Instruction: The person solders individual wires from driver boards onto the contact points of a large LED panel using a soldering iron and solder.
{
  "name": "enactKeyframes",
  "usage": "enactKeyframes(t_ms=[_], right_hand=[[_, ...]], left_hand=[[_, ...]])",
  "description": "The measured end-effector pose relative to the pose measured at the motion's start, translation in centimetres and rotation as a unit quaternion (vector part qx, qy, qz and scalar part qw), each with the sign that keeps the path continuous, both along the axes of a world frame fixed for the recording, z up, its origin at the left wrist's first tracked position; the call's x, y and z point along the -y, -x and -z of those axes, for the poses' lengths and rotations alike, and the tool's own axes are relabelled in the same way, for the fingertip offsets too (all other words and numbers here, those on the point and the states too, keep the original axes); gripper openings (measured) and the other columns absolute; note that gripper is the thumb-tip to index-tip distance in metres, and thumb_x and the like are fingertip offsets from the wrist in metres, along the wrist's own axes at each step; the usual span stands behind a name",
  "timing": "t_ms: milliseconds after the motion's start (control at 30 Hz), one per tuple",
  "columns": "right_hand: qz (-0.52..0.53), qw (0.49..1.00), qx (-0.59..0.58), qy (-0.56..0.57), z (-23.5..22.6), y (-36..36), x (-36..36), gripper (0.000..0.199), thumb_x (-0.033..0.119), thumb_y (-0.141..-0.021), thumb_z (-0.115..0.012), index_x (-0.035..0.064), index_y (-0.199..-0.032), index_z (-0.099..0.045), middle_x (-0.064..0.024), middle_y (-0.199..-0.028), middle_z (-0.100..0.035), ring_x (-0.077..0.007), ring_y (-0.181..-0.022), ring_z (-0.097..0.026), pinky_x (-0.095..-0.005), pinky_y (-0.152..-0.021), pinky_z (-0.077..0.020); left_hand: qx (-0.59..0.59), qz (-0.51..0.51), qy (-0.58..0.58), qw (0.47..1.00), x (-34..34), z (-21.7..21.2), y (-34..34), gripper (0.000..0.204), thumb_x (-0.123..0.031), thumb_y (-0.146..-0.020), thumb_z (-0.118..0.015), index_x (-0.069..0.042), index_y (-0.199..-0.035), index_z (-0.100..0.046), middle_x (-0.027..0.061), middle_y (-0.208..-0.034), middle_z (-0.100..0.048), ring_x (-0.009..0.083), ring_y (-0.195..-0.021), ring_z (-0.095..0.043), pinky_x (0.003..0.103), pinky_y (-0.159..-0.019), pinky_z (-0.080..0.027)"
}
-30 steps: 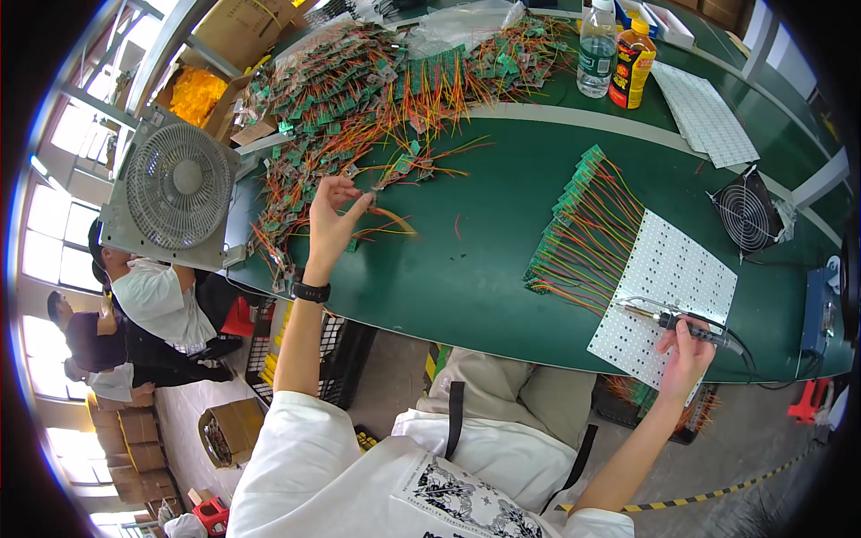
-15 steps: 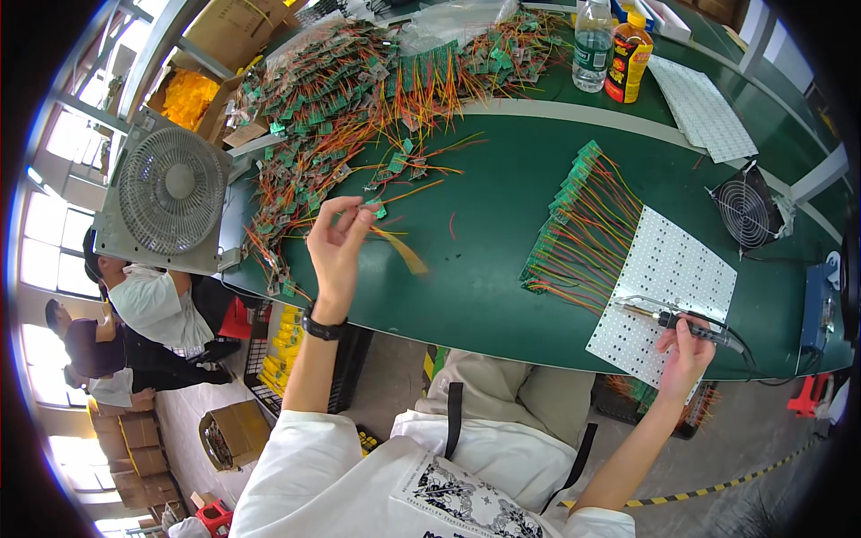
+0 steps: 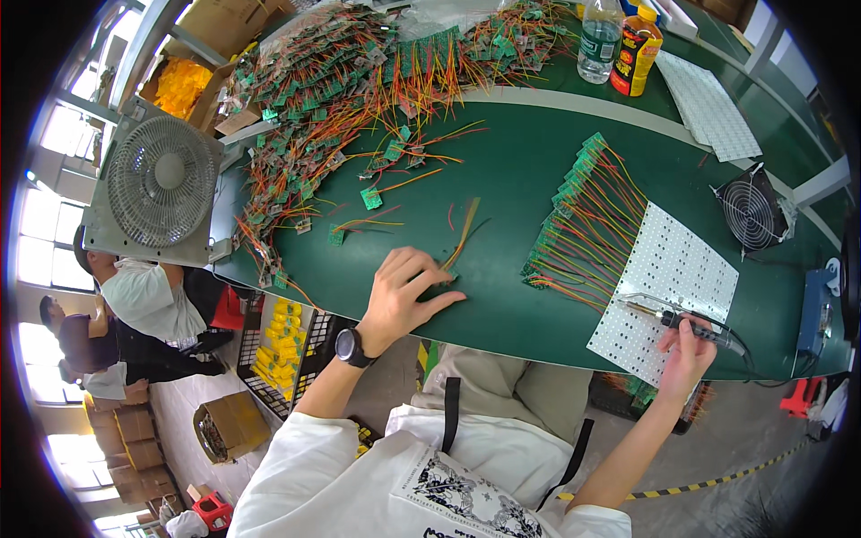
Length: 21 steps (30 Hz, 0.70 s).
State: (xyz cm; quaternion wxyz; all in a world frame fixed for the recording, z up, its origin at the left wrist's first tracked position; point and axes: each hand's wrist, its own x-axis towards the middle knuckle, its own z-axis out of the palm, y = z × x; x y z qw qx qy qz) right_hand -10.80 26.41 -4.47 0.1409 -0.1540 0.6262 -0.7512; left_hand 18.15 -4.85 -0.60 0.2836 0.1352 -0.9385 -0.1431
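Note:
My left hand (image 3: 408,296) is over the green table near its front edge, its fingertips closed on a small circuit board (image 3: 453,275) whose red and yellow wires (image 3: 466,229) point away from me. In my right hand (image 3: 686,359) is a soldering iron (image 3: 668,318), its tip pointing left above a white perforated panel (image 3: 691,260). A slanted row of green circuit boards (image 3: 560,206) lies left of the panel, with red and yellow wires reaching to its edge. A few loose wired boards (image 3: 370,197) lie beyond my left hand.
A big heap of wired circuit boards (image 3: 314,99) covers the table's far left. A fan (image 3: 169,179) stands at left. Two bottles (image 3: 636,49), more white panels (image 3: 708,103), a small black fan (image 3: 752,206) and a blue box (image 3: 814,309) are at right. People are at far left.
My left hand has moved right and nearer to me from beside the heap, bringing a wired circuit board. My right hand and the soldering iron have hardly moved.

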Motion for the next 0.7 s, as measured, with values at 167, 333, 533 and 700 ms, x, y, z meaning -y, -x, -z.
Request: enactKeyframes(t_ms=[167, 333, 533, 700], right_hand=[[0.001, 1.000, 0.002, -0.002, -0.2, 0.0, 0.2, 0.018, 0.012, -0.091, -0.066, -0.0040, -0.100, -0.063, -0.0078, -0.068, -0.061, -0.0128, -0.052, -0.053, -0.0262, -0.049, -0.0394], [0.016, 1.000, 0.008, 0.000, 0.0, 0.1, 0.2, 0.020, 0.010, -0.089, -0.067, -0.0056, -0.101, -0.062, -0.0100, -0.064, -0.061, -0.0152, -0.048, -0.053, -0.0263, -0.047, -0.0401], [0.011, 1.000, 0.003, -0.006, -0.3, -0.1, 0.4, 0.019, 0.011, -0.091, -0.065, -0.0048, -0.100, -0.064, -0.0074, -0.065, -0.060, -0.0130, -0.052, -0.053, -0.0263, -0.049, -0.0393], [0.016, 1.000, 0.005, 0.002, 0.0, 0.0, 0.1, 0.020, 0.011, -0.091, -0.066, -0.0057, -0.102, -0.063, -0.0081, -0.068, -0.061, -0.0134, -0.052, -0.053, -0.0268, -0.048, -0.0392]], left_hand=[[-0.048, -0.091, -0.168, 0.980, -0.5, -0.6, -0.6, 0.017, -0.005, -0.076, -0.078, -0.005, -0.085, -0.064, 0.0052, -0.075, -0.061, 0.0229, -0.072, -0.061, 0.034, -0.064, -0.049], [0.136, -0.164, -0.209, 0.954, -0.7, -1.5, -0.2, 0.016, -0.012, -0.080, -0.076, -0.003, -0.077, -0.063, 0.0061, -0.072, -0.060, 0.0200, -0.066, -0.059, 0.032, -0.062, -0.049], [0.107, -0.055, -0.270, 0.955, -1.2, -1.5, 0.3, 0.012, -0.008, -0.082, -0.073, 0.000, -0.087, -0.066, 0.0082, -0.079, -0.062, 0.0219, -0.066, -0.059, 0.034, -0.064, -0.049], [0.067, -0.001, -0.395, 0.916, -2.1, -2.0, 0.1, 0.012, -0.004, -0.087, -0.070, 0.004, -0.093, -0.064, 0.0099, -0.092, -0.066, 0.0177, -0.081, -0.064, 0.031, -0.072, -0.053]])
